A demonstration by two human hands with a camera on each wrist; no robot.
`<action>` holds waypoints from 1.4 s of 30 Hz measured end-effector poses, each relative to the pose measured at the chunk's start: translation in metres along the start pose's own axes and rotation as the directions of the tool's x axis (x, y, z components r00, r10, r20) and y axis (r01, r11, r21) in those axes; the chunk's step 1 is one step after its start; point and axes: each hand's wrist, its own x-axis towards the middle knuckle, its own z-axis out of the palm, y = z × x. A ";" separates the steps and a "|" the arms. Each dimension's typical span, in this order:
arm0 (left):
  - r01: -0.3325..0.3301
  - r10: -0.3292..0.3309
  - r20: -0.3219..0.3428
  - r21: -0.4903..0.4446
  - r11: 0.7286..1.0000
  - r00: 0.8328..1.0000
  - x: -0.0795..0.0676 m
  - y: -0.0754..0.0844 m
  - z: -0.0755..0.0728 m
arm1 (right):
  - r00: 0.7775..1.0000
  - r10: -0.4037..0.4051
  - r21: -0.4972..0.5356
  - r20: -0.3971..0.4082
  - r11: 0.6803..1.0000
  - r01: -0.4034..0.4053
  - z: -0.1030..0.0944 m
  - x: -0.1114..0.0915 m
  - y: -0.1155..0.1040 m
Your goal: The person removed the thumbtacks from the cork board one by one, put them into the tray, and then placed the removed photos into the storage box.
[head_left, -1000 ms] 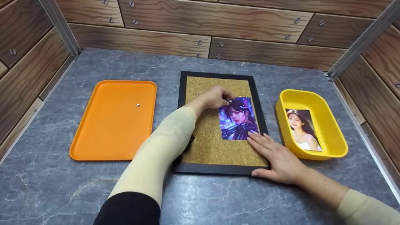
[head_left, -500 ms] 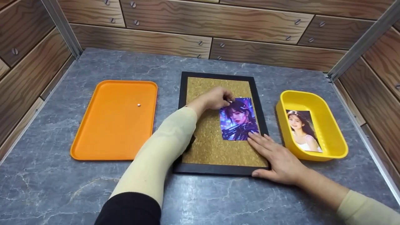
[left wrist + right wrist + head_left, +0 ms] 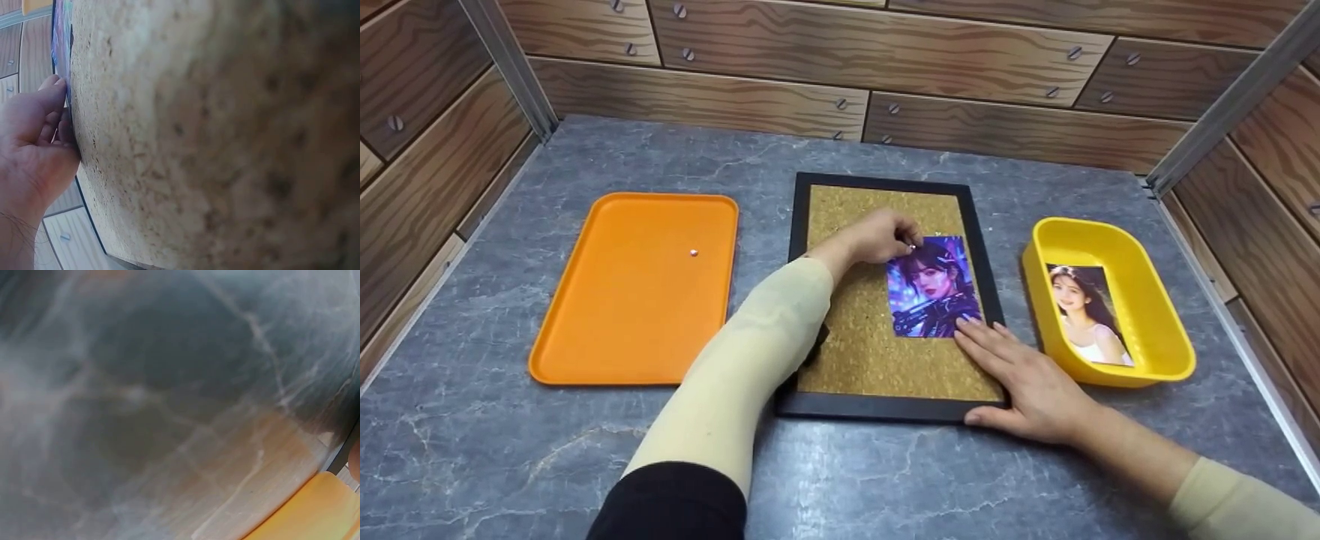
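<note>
My left hand [image 3: 881, 234] pinches a small shiny push pin [image 3: 913, 247] at the upper left corner of a purple-blue photo card [image 3: 934, 289]. The card lies on a black-framed cork board [image 3: 870, 356]. In the left wrist view, the same hand [image 3: 34, 138] has its fingers bent against the cork, beside the card's edge [image 3: 63, 42]. My right hand [image 3: 1035, 386] rests with extended fingers on the board's lower right; its fingertips touch the card's lower right corner. Another small shiny pin [image 3: 694, 253] lies on the orange tray [image 3: 622, 322].
A yellow bin [image 3: 1159, 300] at the right holds a second photo card [image 3: 1086, 315] of a person in white. The tray lies left of the board on the grey marbled table [image 3: 840, 487]. Wood-patterned walls [image 3: 757, 82] enclose the back and sides.
</note>
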 end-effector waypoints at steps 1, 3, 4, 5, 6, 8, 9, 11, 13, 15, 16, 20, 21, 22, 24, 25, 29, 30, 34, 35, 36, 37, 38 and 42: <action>0.001 -0.001 -0.004 -0.003 1.000 1.000 0.000 0.000 0.000 | 1.000 -0.002 -0.002 -0.005 1.000 0.002 0.000 0.000 0.000; 0.003 -0.003 -0.014 -0.011 1.000 1.000 0.000 -0.001 0.000 | 1.000 0.003 -0.001 0.002 1.000 -0.003 0.000 0.000 0.000; 0.004 -0.005 -0.018 -0.014 1.000 1.000 0.000 -0.001 0.001 | 1.000 0.008 0.000 0.011 1.000 -0.008 0.000 0.000 0.000; 0.004 -0.004 -0.020 -0.017 1.000 1.000 0.000 -0.002 0.001 | 1.000 0.016 0.002 0.024 1.000 -0.016 -0.001 0.000 0.000; 0.004 -0.004 -0.024 -0.021 1.000 1.000 0.000 -0.002 0.001 | 0.999 0.023 0.003 0.035 1.000 -0.023 -0.001 0.000 0.000; 0.003 -0.003 -0.029 -0.022 1.000 1.000 0.000 -0.002 0.001 | 0.998 0.033 0.007 0.051 0.999 -0.033 -0.002 0.000 -0.001; 0.001 -0.002 -0.031 -0.022 1.000 1.000 0.000 -0.002 0.001 | 0.998 0.036 0.008 0.057 0.999 -0.036 -0.002 0.000 0.000; -0.002 0.002 -0.033 -0.023 1.000 0.999 0.000 -0.002 0.001 | 0.998 0.033 0.006 0.056 0.999 -0.033 -0.002 0.000 0.000; -0.005 0.005 -0.035 -0.020 1.000 0.999 0.000 -0.002 0.001 | 0.999 0.026 0.003 0.046 1.000 -0.026 -0.002 0.000 0.001; -0.007 0.006 -0.035 -0.019 1.000 0.999 0.001 -0.001 0.001 | 0.999 0.021 0.001 0.039 1.000 -0.021 -0.002 0.000 0.001; -0.008 0.008 -0.036 -0.018 1.000 0.999 0.001 -0.001 0.001 | 0.999 0.020 0.000 0.038 1.000 -0.020 -0.002 0.000 0.001; -0.013 0.013 -0.038 -0.014 1.000 0.999 0.001 -0.001 0.001 | 0.998 0.038 0.002 0.057 0.999 -0.038 -0.003 0.000 0.000; -0.014 0.014 -0.038 -0.013 1.000 0.999 0.001 -0.001 0.001 | 0.997 0.044 0.002 0.065 0.999 -0.044 -0.003 0.000 0.000; -0.015 0.015 -0.039 -0.016 1.000 0.999 0.001 -0.001 0.001 | 0.996 0.050 0.002 0.071 0.999 -0.051 -0.003 0.000 0.000; -0.010 0.010 -0.039 -0.019 1.000 0.999 0.001 -0.001 0.001 | 0.996 0.054 0.003 0.076 0.999 -0.054 -0.003 0.000 -0.001; -0.006 0.005 -0.040 -0.021 1.000 0.999 0.001 -0.001 0.001 | 0.996 0.052 0.004 0.074 0.999 -0.053 -0.003 0.000 0.000; 0.017 -0.018 -0.039 -0.018 1.000 0.999 0.000 0.000 0.001 | 0.999 0.028 0.001 0.045 1.000 -0.028 -0.001 -0.001 0.001; 0.021 -0.022 -0.038 -0.018 1.000 0.999 0.000 0.000 0.001 | 0.999 0.021 0.000 0.033 1.000 -0.021 0.000 -0.001 0.002; 0.028 -0.029 -0.035 -0.029 0.999 0.999 0.001 0.000 0.001 | 0.999 0.030 0.007 0.041 1.000 -0.031 -0.001 -0.001 0.002; 0.030 -0.031 -0.037 -0.032 0.999 0.999 0.001 0.000 0.001 | 0.998 0.036 0.009 0.047 0.999 -0.037 -0.001 -0.001 0.001; 0.032 -0.033 -0.039 -0.037 0.999 0.999 0.001 0.000 0.001 | 0.998 0.042 0.011 0.056 0.999 -0.042 -0.002 -0.001 0.001; 0.034 -0.036 -0.039 -0.045 0.998 0.999 0.001 0.000 0.001 | 0.997 0.046 0.011 0.061 0.999 -0.047 -0.002 -0.001 0.001; 0.037 -0.039 -0.039 -0.055 0.998 0.998 0.001 0.000 0.001 | 0.997 0.045 0.011 0.057 0.999 -0.045 -0.002 -0.001 0.000; 0.039 -0.043 -0.042 -0.099 0.994 0.998 -0.001 0.000 -0.001 | 1.000 0.022 0.001 0.020 1.000 -0.022 -0.001 0.000 0.001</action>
